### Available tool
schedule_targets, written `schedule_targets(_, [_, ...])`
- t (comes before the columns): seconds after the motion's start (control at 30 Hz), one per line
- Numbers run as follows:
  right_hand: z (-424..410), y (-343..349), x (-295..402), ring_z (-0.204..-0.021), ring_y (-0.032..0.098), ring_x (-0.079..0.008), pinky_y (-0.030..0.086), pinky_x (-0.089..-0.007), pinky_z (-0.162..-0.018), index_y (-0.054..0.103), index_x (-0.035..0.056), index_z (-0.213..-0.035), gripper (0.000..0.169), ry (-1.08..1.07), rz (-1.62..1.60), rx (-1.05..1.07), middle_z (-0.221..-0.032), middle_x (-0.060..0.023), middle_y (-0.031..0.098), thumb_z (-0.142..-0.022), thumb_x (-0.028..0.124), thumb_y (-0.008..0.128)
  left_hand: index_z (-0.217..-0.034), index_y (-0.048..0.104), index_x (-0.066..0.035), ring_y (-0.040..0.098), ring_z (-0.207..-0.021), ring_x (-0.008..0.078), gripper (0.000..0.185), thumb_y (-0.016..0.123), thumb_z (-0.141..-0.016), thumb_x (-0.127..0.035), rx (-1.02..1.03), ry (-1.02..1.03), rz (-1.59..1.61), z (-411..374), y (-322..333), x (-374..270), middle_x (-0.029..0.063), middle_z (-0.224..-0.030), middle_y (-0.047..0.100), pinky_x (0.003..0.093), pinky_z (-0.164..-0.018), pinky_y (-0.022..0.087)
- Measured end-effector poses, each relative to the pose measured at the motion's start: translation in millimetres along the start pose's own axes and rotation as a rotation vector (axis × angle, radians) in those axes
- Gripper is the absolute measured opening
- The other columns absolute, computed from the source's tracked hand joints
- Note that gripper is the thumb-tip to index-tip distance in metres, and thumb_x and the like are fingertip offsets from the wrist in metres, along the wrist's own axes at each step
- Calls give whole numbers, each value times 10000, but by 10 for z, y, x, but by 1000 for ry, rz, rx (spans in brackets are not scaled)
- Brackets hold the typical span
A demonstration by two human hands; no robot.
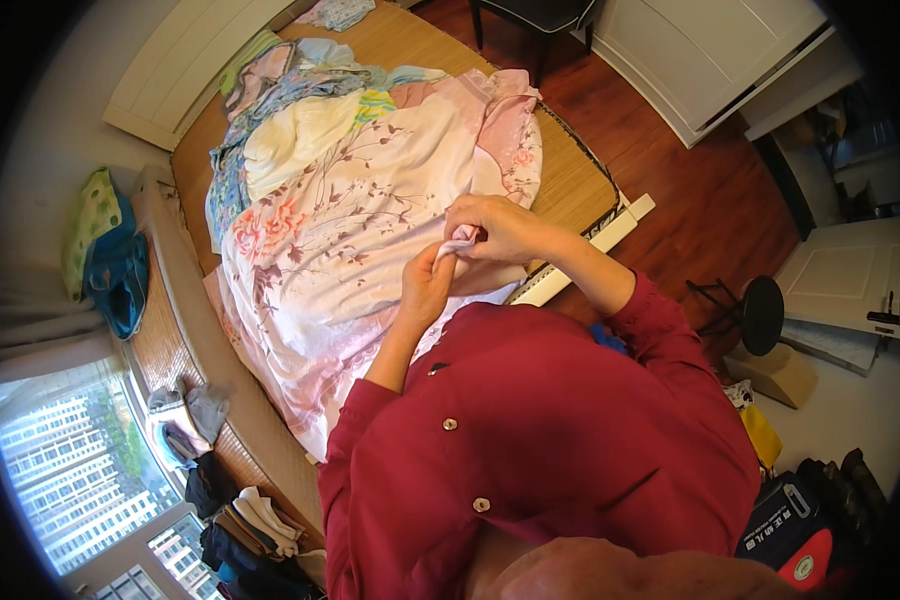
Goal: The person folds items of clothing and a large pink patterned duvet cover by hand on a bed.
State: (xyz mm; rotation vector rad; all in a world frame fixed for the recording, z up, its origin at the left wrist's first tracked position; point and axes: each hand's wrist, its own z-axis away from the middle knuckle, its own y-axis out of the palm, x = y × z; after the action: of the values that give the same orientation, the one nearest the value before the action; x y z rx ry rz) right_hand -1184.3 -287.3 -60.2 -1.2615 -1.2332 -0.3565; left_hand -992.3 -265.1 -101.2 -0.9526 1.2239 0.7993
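Observation:
A pale pink floral bed cover (pixel 412 161), with brown sprigs and coral flowers, lies spread and wrinkled across the bed in front of me. Close to its near right part, my left hand (pixel 426 283) pinches a small gathered bunch of light pink fabric (pixel 461 238). Fingers of my right hand (pixel 499 229) grip the same bunch from the other side, so the hands nearly meet. Whether this bunch is a corner of the cover cannot be told. Beyond lie a cream padded textile (pixel 300 142) and rumpled blue floral bedding (pixel 225 176).
A woven mat (pixel 570 172) covers the bed, whose white frame rail (pixel 592 255) sticks out at right. Folded clothes (pixel 259 521) and a teal bag (pixel 116 292) sit along the window ledge. A black round stool (pixel 762 315) stands on the wooden floor (pixel 664 195).

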Motion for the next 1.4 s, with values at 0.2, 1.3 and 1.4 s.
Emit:
schedule_targets(0.2, [-11,-17,-262,-1060,477,-291,426,-353,-861,644,62,-811,180,-187,184,87,-1139,-80,559,-671,160,701,-960,648,12,564,-689,86,177,561,-890,-124,-78,-133,-237,127,89,-202,63,-749,653,250,-625,461])
schedule_targets(1.3, [733,143,845,-655,563,-288,442,-377,-568,542,48,-773,202,-206,324,-95,-691,-100,539,-638,114,679,-1004,644,4,622,-826,119,204,641,-802,-28,-210,128,-121,1070,272,-809,88,-891,680,247,-741,477])
schedule_targets(1.4, [755,262,673,-758,569,-261,445,-362,-662,572,77,-783,198,-207,434,-37,-755,-67,578,-617,117,670,-980,648,5,641,-746,145,175,635,-814,-50,-149,129,-250,1187,249,-872,125,-812,673,261,-663,485])
